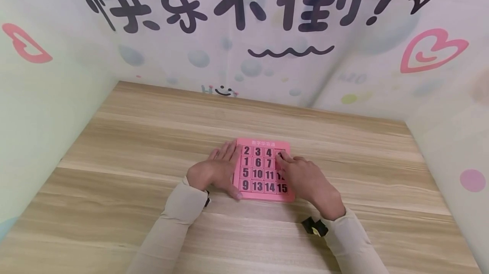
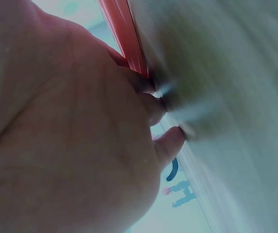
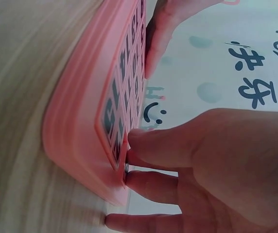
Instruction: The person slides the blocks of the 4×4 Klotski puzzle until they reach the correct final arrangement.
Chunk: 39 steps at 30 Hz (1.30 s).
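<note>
A pink number slide puzzle [image 1: 263, 196] lies flat on the wooden table. Its rows read 2, 3, 4; 1, 6, 7; 5, 10, 11, 12; and 9, 13, 14, 15. The left hand [image 1: 219, 170] rests along the puzzle's left side, thumb near the lower left corner. Its fingertips touch the tabletop beside the pink edge [image 2: 124, 34] in the left wrist view. The right hand [image 1: 305, 176] reaches over the right side, thumb and forefinger touching the top right area of the tiles. A dark numeral there is mostly covered. Plain pink shows right of the 7.
Wood-grain table [image 1: 145, 138] surrounds the puzzle. A white printed wall [image 1: 229, 62] with large dark characters rises behind it, with pale panels at left and right. Dark straps [image 1: 315, 226] sit at both wrists, below light sleeves [image 1: 183, 204].
</note>
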Available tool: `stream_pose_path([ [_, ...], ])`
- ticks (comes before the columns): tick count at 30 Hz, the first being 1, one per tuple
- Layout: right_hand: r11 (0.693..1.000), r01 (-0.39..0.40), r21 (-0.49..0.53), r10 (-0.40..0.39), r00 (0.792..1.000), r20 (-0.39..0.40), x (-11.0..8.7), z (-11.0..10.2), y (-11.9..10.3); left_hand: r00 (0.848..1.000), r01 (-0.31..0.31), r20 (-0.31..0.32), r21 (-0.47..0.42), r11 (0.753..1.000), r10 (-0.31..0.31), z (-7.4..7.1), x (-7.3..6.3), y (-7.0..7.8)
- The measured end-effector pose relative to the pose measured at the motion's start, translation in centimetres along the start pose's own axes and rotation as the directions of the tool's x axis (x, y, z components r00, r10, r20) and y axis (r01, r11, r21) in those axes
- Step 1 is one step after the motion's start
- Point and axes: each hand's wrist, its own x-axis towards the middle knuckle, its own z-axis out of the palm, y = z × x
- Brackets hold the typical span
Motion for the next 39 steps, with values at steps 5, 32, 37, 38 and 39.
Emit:
stream_pose_path([
  [5,1.0,-0.004,0.018,0.004,1.0,0.002,-0.12,-0.09,-0.06,1.0,0.003,-0.002,-0.001,1.0,-0.003,0.01,0.01,0.02],
  [32,0.997,-0.035,0.067,0.031,0.998,0.052,-0.47,-0.44,-0.44,1.0,-0.002,-0.005,-0.009,1.0,0.002,0.05,-0.1,-0.06],
  [37,0.996,-0.039,0.077,0.034,0.997,0.067,-0.45,-0.6,-0.52,1.0,0.004,-0.004,-0.015,1.0,-0.004,0.04,-0.08,-0.07],
  [38,0.996,-0.039,0.081,0.034,0.997,0.069,-0.46,-0.64,-0.55,1.0,0.004,-0.005,-0.014,1.0,-0.004,0.03,-0.08,-0.07],
  [39,0.996,-0.04,0.082,0.035,0.997,0.071,-0.48,-0.66,-0.56,1.0,0.003,-0.005,-0.015,1.0,-0.003,0.03,-0.08,-0.07],
])
